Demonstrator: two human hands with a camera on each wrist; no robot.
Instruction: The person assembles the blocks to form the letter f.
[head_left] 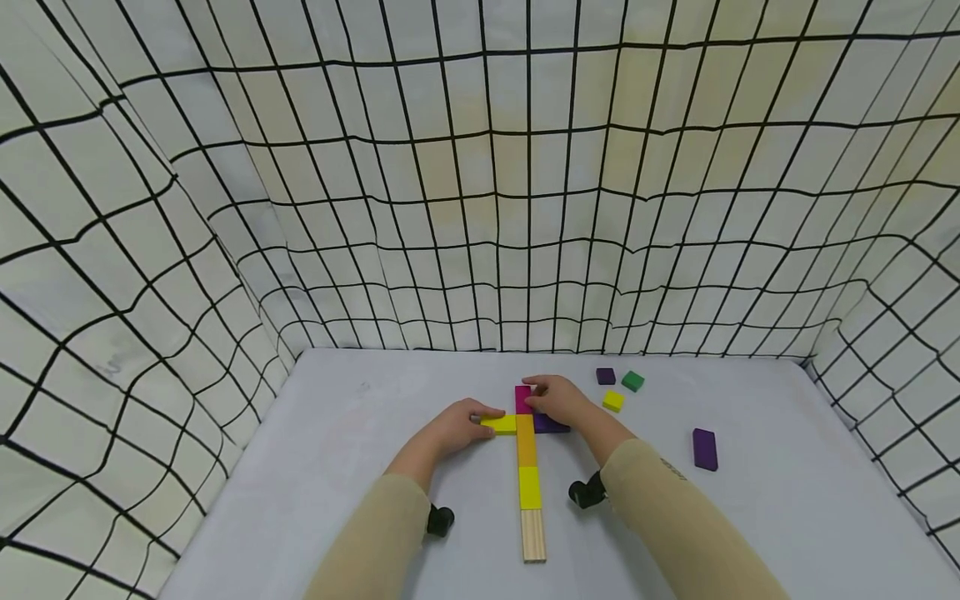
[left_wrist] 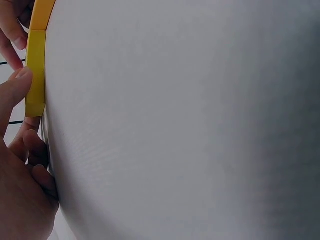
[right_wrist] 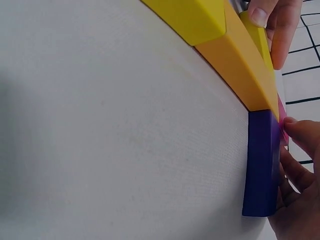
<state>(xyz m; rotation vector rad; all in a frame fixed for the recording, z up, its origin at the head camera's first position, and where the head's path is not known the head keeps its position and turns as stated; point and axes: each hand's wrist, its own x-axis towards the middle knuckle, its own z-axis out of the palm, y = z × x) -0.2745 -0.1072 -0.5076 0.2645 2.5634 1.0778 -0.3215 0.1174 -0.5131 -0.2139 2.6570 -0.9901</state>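
Wooden blocks lie end to end in a cross. My left hand (head_left: 452,427) pinches the yellow block (head_left: 500,426) forming the left arm, thumb on its near side and a finger along the far side. At the far end, my right hand (head_left: 562,401) holds the magenta block (head_left: 522,400) between thumb and fingers. Under that hand, a dark purple block (right_wrist: 260,165) makes the right arm, its end against the orange block (head_left: 527,442). Below the orange one, a second yellow block (head_left: 529,487) and a plain striped wood block (head_left: 533,536) continue the column.
Beyond my right hand lie a small purple block (head_left: 605,376), a green block (head_left: 633,381) and a yellow cube-like block (head_left: 613,401). Another purple block (head_left: 705,449) rests farther right on the white table (head_left: 337,467). Black netting (head_left: 487,200) stands behind and at both sides.
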